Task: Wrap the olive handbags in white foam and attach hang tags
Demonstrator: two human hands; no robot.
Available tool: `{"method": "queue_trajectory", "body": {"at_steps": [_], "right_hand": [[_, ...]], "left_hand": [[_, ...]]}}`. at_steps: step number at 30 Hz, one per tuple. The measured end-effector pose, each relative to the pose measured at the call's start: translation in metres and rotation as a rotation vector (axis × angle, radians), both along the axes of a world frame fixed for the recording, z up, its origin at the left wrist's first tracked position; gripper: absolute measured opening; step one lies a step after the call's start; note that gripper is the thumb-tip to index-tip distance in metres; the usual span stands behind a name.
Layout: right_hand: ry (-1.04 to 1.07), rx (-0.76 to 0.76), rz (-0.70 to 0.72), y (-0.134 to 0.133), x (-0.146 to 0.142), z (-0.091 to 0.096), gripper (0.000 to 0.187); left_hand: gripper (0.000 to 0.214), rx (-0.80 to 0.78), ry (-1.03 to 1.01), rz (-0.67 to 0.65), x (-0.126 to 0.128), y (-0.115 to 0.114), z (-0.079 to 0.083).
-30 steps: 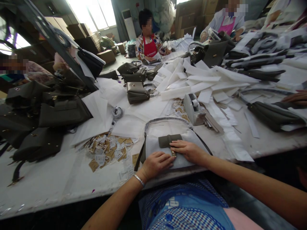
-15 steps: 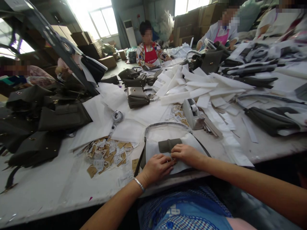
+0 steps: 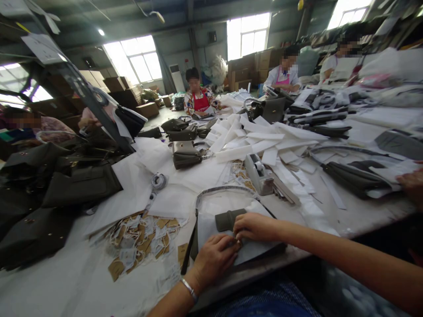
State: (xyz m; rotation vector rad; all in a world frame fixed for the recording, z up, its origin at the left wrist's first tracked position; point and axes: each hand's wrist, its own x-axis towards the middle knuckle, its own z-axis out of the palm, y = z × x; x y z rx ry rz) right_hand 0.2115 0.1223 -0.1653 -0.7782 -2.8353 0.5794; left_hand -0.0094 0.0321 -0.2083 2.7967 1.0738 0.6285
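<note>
A grey handbag [image 3: 228,219] wrapped in white tissue paper lies flat at the near edge of the table [image 3: 66,281], its wrapped handle arching away from me. My left hand [image 3: 214,259] rests on the paper, fingers curled toward the bag's clasp. My right hand [image 3: 254,226] lies just below the grey flap, fingertips pinched at the same small metal clasp. Both hands meet at that point; the clasp itself is mostly hidden under the fingers.
A heap of brown paper tags [image 3: 142,237] lies left of the bag. A tape dispenser [image 3: 259,174] stands behind it. Dark handbags [image 3: 76,185] pile up at left, white paper strips [image 3: 257,136] at centre. Other people sit at the far end; someone's hand [image 3: 411,185] shows at right.
The camera has tilted up, showing more of the room. My hands have closed in from lying flat on the paper to pinching at the clasp.
</note>
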Motion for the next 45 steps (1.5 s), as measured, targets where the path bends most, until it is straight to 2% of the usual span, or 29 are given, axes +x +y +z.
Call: {"method": "queue_trajectory", "body": {"at_steps": [2, 5, 9, 11, 14, 17, 19, 21, 23, 25, 29, 32, 36, 40, 42, 45], "right_hand": [[0.02, 0.029, -0.091, 0.029, 0.006, 0.019, 0.014], [0.026, 0.157, -0.356, 0.095, 0.012, 0.038, 0.028], [-0.059, 0.282, -0.642, 0.195, 0.011, 0.042, 0.046], [-0.119, 0.308, -0.739, 0.232, 0.007, 0.037, 0.057], [-0.185, 0.336, -0.796, 0.265, 0.002, 0.033, 0.064], [-0.203, 0.39, -0.752, 0.275, 0.002, 0.039, 0.05], [-0.193, 0.42, -0.673, 0.266, 0.005, 0.047, 0.035], [-0.171, 0.421, -0.578, 0.241, 0.008, 0.054, 0.028], [-0.13, 0.402, -0.481, 0.199, 0.012, 0.057, 0.031], [-0.057, 0.374, -0.366, 0.143, 0.015, 0.054, 0.035], [0.1, 0.25, -0.091, 0.028, 0.021, 0.03, 0.042], [0.095, 0.152, -0.007, -0.022, 0.027, 0.002, 0.047], [0.018, 0.066, 0.067, -0.038, 0.032, -0.02, 0.063], [0.022, 0.034, 0.099, -0.038, 0.035, -0.02, 0.058], [0.039, 0.035, 0.099, -0.04, 0.036, -0.019, 0.055], [0.082, 0.043, 0.089, -0.042, 0.037, -0.021, 0.05]], "left_hand": [[0.032, 0.003, -0.032, 0.003, 0.001, 0.0, 0.0], [0.032, 0.024, -0.074, -0.003, 0.002, 0.001, 0.0], [0.026, 0.141, -0.149, -0.059, 0.003, 0.008, -0.004], [0.022, 0.228, -0.187, -0.081, 0.003, 0.014, -0.01], [0.021, 0.311, -0.222, -0.079, 0.002, 0.021, -0.02], [0.022, 0.301, -0.223, -0.078, 0.001, 0.023, -0.023], [0.023, 0.256, -0.215, -0.07, 0.001, 0.02, -0.02], [0.025, 0.159, -0.184, -0.041, 0.0, 0.014, -0.013], [0.027, 0.048, -0.147, -0.001, 0.0, 0.009, -0.006], [0.028, -0.023, -0.113, 0.015, -0.001, 0.006, -0.001], [0.029, -0.065, -0.089, 0.021, -0.004, 0.001, -0.003], [0.03, -0.056, -0.094, 0.064, -0.006, -0.003, -0.009], [0.027, -0.038, -0.079, 0.075, -0.006, -0.006, -0.014], [0.02, -0.01, -0.089, 0.071, -0.005, -0.005, -0.014], [0.019, -0.001, -0.094, 0.07, -0.005, -0.008, -0.009], [0.02, -0.004, -0.103, 0.087, -0.003, -0.02, 0.009]]}}
